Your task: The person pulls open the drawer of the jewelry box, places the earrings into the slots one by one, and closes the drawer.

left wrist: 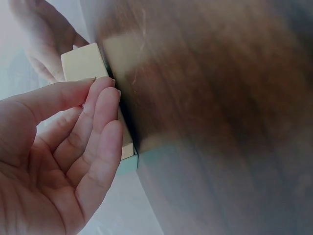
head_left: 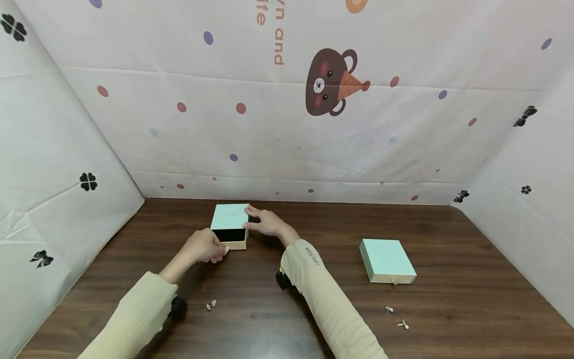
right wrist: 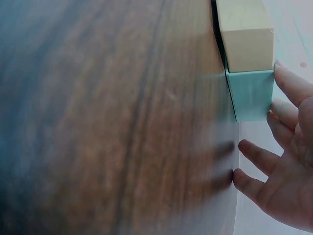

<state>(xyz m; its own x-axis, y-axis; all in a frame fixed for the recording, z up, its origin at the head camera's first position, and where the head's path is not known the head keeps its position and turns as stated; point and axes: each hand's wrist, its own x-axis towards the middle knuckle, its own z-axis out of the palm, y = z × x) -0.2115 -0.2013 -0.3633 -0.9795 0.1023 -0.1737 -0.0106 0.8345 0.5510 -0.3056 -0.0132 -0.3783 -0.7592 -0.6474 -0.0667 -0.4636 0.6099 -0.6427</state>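
A mint-green gift box (head_left: 229,215) sits near the back of the table, its cream drawer (head_left: 234,246) partly slid out at the front and showing a black interior. At the drawer's front face, my left hand (head_left: 206,246) pinches with thumb and index finger; the spot they pinch is hidden behind the fingertips. My right hand (head_left: 268,223) rests against the right side of the sleeve, its fingers (right wrist: 288,83) spread and fairly straight along the edge and back corner. In the left wrist view the drawer's cream end (left wrist: 84,62) shows beyond the left fingertips.
To the right stands a second mint-green box (head_left: 388,260), closed, with a small tab at its front. Small shiny stud earrings (head_left: 211,305) lie at front left. Another two small studs, one with a white bead (head_left: 405,326), lie at front right. White printed cloth (head_left: 269,149) walls the table.
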